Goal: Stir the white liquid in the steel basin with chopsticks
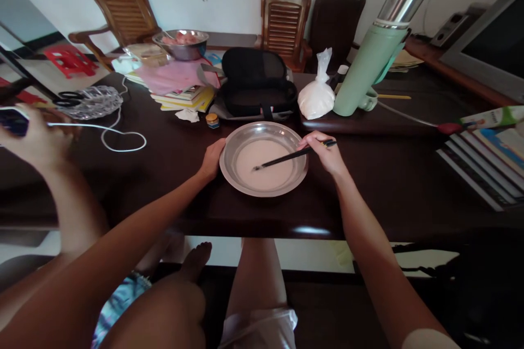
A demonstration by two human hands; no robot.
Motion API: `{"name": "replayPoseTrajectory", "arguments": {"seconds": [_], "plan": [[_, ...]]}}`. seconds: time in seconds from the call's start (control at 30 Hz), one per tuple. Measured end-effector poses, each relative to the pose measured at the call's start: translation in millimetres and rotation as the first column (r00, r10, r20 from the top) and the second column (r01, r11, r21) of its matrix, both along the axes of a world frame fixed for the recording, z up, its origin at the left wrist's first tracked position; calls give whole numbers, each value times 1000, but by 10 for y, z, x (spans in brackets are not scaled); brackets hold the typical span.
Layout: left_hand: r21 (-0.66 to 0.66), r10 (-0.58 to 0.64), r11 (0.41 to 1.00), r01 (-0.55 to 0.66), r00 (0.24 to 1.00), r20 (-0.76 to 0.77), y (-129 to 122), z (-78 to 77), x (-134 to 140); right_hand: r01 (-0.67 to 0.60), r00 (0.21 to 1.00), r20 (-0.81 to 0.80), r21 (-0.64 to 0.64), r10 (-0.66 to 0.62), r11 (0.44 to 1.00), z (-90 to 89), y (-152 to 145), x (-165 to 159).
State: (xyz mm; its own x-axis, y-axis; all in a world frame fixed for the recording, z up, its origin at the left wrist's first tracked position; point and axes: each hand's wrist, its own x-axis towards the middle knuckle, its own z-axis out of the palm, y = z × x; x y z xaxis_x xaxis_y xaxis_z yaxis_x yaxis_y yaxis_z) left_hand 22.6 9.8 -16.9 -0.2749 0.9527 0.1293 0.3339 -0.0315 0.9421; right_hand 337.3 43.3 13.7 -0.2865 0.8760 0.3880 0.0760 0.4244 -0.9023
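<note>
A round metal bowl (264,192) stands on the dark table in front of me, holding a pale, milky mixture (262,161). My left hand (213,158) grips the bowl's left rim, fingers partly hidden behind it. Over the right rim, my right hand (321,150) is closed around dark chopsticks (289,156). They slant down to the left, and their tips are in the mixture near the middle of the bowl. Behind the bowl and to its right sits a tied plastic bag of white powder (316,99).
Behind the bowl lies an open black case (257,84), with a small jar (212,120) beside it. A green thermos (370,65) and stacked books (487,163) are at the right. At the left, another person's hand (36,139) holds a phone with a white cable (123,147).
</note>
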Motion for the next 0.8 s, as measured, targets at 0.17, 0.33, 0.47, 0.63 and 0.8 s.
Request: {"name": "replayPoseTrajectory", "arguments": {"seconds": [0.17,0.33,0.47,0.63,0.8], "plan": [[30,-41,999,39,997,63,-2,13,-1,124,991,-50,68,-121,990,14,45,41],[42,-63,997,59,994,86,3,-20,-29,94,995,-46,1,-94,996,8,43,21],[65,-95,994,92,995,39,-2,-30,-54,42,998,34,57,-44,997,41,1,-27],[67,-81,995,78,996,46,7,-58,-64,122,990,-73,68,-116,990,2,62,43],[70,-44,997,33,988,150,42,-113,-60,20,999,-32,34,-18,999,-2,26,-14]]}}
